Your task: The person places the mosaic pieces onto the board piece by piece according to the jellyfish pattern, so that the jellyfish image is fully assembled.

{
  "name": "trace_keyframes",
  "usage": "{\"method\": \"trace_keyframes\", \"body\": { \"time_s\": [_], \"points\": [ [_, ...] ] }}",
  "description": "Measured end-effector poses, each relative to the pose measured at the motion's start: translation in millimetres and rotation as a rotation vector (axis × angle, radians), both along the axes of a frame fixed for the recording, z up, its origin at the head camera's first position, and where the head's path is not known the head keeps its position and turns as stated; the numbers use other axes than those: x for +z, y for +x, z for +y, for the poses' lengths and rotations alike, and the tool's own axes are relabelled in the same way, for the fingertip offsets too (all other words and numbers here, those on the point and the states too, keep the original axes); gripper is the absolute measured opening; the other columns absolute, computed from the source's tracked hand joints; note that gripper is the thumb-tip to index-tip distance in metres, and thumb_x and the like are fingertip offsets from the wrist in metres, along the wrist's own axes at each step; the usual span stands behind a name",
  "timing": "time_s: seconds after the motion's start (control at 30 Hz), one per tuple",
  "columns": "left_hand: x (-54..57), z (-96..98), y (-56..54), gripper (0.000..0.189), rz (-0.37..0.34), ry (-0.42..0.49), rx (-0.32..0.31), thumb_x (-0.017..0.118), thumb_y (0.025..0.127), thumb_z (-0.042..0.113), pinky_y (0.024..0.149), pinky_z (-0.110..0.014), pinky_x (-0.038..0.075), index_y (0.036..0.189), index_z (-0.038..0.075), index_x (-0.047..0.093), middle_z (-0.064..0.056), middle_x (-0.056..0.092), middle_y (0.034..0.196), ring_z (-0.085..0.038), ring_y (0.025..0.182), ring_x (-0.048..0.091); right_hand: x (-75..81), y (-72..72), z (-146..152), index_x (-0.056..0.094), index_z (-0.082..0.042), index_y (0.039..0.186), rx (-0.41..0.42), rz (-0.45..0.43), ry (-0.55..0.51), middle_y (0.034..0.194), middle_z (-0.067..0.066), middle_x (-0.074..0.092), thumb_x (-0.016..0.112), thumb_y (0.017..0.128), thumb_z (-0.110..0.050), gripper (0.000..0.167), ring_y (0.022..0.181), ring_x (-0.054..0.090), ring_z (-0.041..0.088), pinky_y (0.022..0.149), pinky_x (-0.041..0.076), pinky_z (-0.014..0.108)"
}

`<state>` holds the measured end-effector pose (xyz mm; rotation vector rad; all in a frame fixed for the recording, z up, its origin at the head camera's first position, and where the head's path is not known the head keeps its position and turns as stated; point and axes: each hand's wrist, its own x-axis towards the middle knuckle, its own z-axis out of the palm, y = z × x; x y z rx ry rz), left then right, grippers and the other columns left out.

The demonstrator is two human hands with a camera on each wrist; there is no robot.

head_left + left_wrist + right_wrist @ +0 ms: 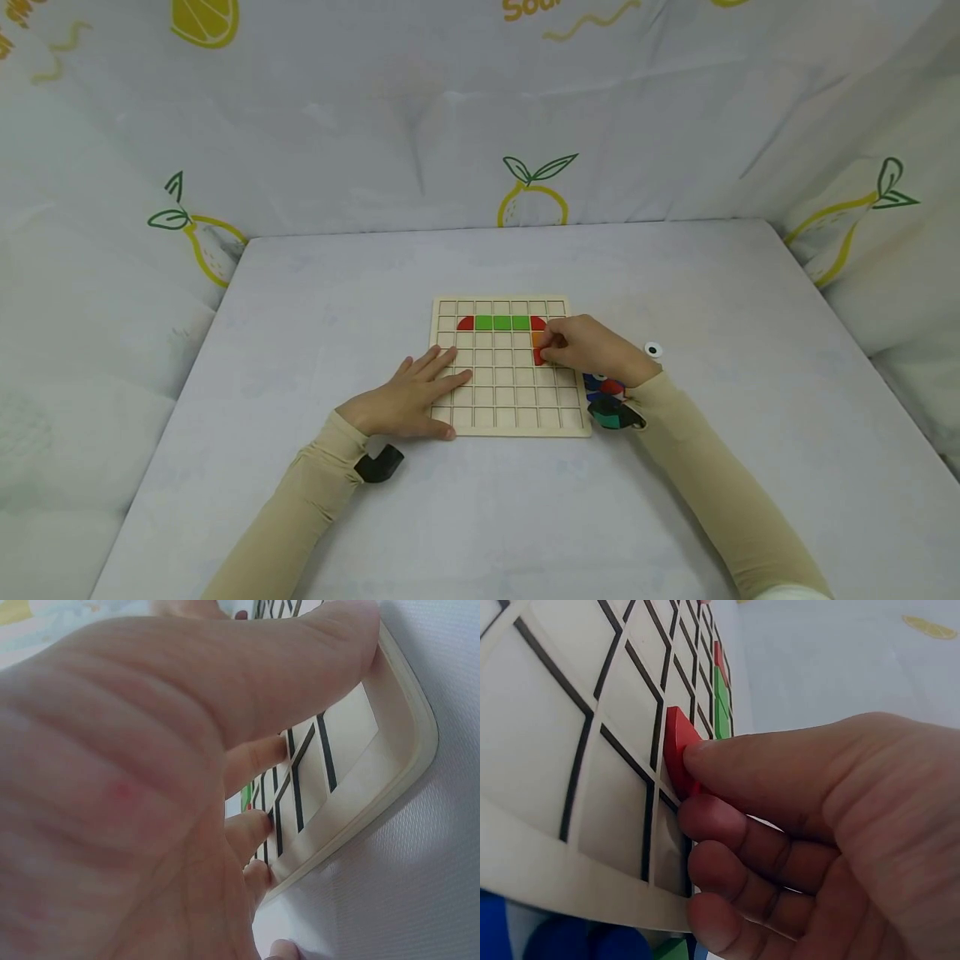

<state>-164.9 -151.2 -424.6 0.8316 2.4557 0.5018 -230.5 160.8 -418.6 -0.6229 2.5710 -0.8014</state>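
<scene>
A wooden grid board (495, 421) lies flat on the table. My left hand (401, 404) rests on its lower left side with fingers spread; in the left wrist view the thumb (300, 667) lies over the board's rim. With thumb and fingertips, my right hand (592, 346) pinches a small red piece (676, 746) at the board's right part. Just above it sits an orange piece (536, 339), partly covered by the fingers. Farther up, a row of green squares (502, 322) runs between two rounded red pieces, one at the left end (467, 323) and one at the right.
Loose pieces, including blue ones (622, 941) and a red one (612, 387), lie beside the board's right edge, partly under my right wrist. A white disc with a black dot (653, 350) lies farther right. Printed cloth (375, 125) hangs behind the table.
</scene>
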Motion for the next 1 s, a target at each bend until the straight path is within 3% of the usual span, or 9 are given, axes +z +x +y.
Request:
{"method": "trace_keyframes", "body": {
  "time_s": [0.67,0.87,1.0],
  "points": [
    [2.7,1.1,0.2,0.086,-0.011,0.012,0.011,0.075,0.090,0.036,0.127,-0.067,0.001,0.161,0.015,0.030,-0.015,0.001,0.172,-0.039,0.159,-0.005,3.5,0.5,0.6,0.069,-0.013,0.101,-0.050,-0.024,0.100,0.094,0.000,0.071,0.067,0.098,-0.025,0.013,0.080,0.059,0.016,0.073,0.049,0.028],
    [2.8,1.5,0.1,0.086,-0.008,0.003,0.014,0.075,0.090,0.037,0.127,-0.066,0.002,0.161,0.016,0.030,-0.014,0.001,0.172,-0.038,0.159,-0.006,4.6,0.8,2.5,0.065,-0.014,0.091,-0.086,0.030,0.213,0.081,0.000,0.064,0.069,0.096,-0.038,0.024,0.071,0.053,0.016,0.059,0.041,0.027],
    [2.6,2.2,0.5,0.087,-0.010,-0.007,0.022,0.075,0.090,0.038,0.128,-0.065,0.002,0.161,0.017,0.030,-0.013,0.001,0.172,-0.037,0.160,-0.006,3.6,-0.1,5.2,0.061,-0.015,0.082,-0.082,0.020,0.209,0.072,-0.002,0.056,0.070,0.095,-0.042,0.031,0.064,0.049,0.014,0.053,0.034,0.026]
  ]
}}
